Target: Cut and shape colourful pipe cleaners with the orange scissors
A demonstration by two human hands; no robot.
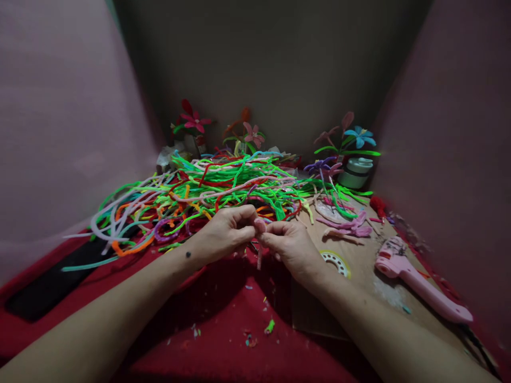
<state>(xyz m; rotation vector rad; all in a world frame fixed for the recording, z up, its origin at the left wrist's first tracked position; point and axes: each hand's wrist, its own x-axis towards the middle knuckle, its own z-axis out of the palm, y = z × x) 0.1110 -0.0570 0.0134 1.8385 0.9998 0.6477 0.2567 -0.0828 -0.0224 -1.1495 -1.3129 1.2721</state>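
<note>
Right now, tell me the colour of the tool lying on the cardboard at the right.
Pink; the head view shows the tool clearly.

L hand [227,231] & R hand [289,243] meet fingertip to fingertip, both pinching a short pink stem piece [260,259]. Pipe-cleaner pile [207,191] sits at 12 o'clock, just behind them. Pink glue gun [419,282] at 3 o'clock on cardboard [367,260]. Blue flower [359,137] approx 1 o'clock, by back wall.

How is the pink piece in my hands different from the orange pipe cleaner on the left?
The pink piece is short, pinched between the left hand and right hand, hanging straight down. The orange pipe cleaner is long, curved, and lies loose at the edge of the pile. Both are thin strands.
</note>
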